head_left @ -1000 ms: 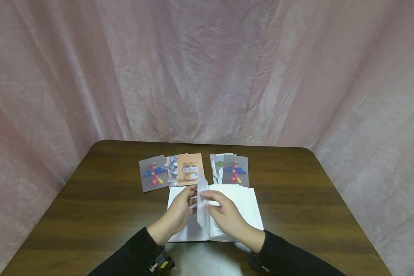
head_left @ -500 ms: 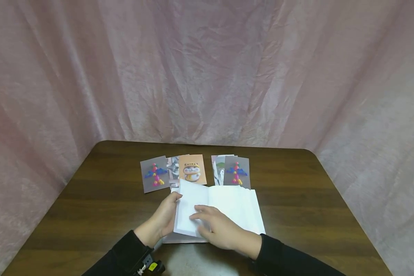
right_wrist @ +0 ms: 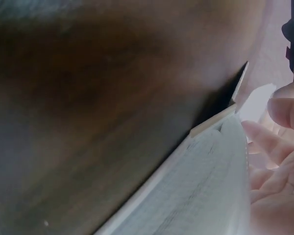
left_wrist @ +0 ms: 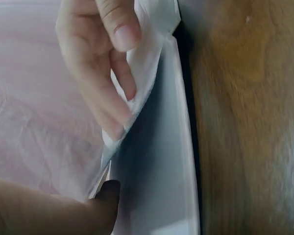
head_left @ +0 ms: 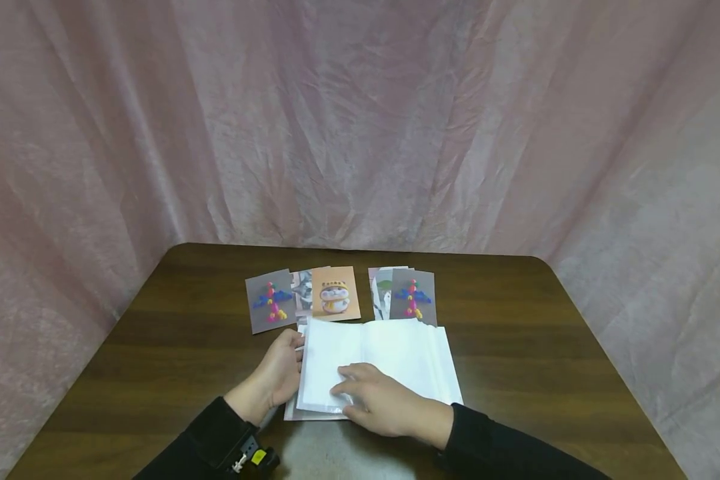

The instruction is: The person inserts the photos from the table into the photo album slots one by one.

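A photo album [head_left: 405, 353] with white sleeve pages lies open on the table. Its left-hand page [head_left: 330, 353] is raised slightly above the grey-white inside cover [left_wrist: 157, 161], with a gap between them in the left wrist view. My left hand [head_left: 273, 373] is at the album's left edge, one fingertip by the gap and the other fingers partly hidden. Over the lower left page lies my right hand [head_left: 381, 400], fingers extended and fingertips touching the sheet. The right wrist view shows the stacked page edges [right_wrist: 186, 181] beside my right hand [right_wrist: 279, 166].
Behind the album lie photo cards: a grey one with a colourful figure [head_left: 271, 301], an orange one with a cartoon character [head_left: 336, 293], and another grey one [head_left: 413, 295] overlapping other cards. The brown wooden table [head_left: 534, 367] extends on both sides. A pink curtain [head_left: 360, 127] hangs behind.
The upright page has been turned leftward and lowered over the cover. My left hand has moved left from pinching its edge; my right hand has come onto the page.
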`<move>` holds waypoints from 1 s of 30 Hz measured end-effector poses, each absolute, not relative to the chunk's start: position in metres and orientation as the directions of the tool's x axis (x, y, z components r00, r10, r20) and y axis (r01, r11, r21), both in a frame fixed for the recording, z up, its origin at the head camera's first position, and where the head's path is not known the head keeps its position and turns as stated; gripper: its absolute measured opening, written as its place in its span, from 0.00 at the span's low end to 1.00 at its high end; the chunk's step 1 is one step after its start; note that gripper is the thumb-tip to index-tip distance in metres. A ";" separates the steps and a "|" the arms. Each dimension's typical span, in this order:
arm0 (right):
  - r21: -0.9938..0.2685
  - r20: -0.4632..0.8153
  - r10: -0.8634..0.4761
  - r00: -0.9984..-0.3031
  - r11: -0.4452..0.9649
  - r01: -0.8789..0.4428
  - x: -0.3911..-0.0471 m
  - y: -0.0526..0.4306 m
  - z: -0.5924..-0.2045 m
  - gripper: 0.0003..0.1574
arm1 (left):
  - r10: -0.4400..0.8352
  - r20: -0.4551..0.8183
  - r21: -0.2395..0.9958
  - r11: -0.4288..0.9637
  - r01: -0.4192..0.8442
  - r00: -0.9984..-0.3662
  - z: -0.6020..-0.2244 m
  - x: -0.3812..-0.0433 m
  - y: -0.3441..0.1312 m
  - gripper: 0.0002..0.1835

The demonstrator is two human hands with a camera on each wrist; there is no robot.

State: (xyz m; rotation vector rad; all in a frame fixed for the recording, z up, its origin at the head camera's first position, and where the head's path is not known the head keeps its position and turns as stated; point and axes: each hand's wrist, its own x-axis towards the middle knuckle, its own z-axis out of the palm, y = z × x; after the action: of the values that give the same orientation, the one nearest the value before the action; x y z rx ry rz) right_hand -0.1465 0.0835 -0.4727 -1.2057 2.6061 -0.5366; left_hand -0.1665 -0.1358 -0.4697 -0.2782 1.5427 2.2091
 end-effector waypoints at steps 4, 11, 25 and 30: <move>-0.395 -0.068 -0.785 -0.616 0.588 -0.706 -0.147 0.082 -0.473 0.21 | 0.205 -0.392 0.853 -0.283 -0.438 -0.897 -0.470 -0.167 -0.142 0.38; -0.394 -0.107 -0.800 -0.591 0.580 -0.713 -0.149 0.082 -0.473 0.21 | 0.133 -0.387 0.885 -0.225 -0.408 -0.912 -0.466 -0.167 -0.150 0.38; -0.441 -0.141 -0.805 -0.577 0.573 -0.691 -0.153 0.087 -0.476 0.24 | 0.104 -0.400 0.900 -0.144 -0.412 -0.910 -0.453 -0.195 -0.176 0.35; -0.433 -0.138 -0.805 -0.577 0.573 -0.696 -0.152 0.087 -0.476 0.24 | -0.008 -0.402 0.916 -0.011 -0.402 -0.916 -0.445 -0.226 -0.203 0.31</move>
State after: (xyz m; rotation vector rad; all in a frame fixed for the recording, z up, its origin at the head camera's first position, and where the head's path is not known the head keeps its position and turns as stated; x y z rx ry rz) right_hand -0.1521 0.0873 -0.4760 -1.2280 2.4878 -0.4800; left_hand -0.2259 -0.2025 -0.4449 -0.4300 1.9886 2.0064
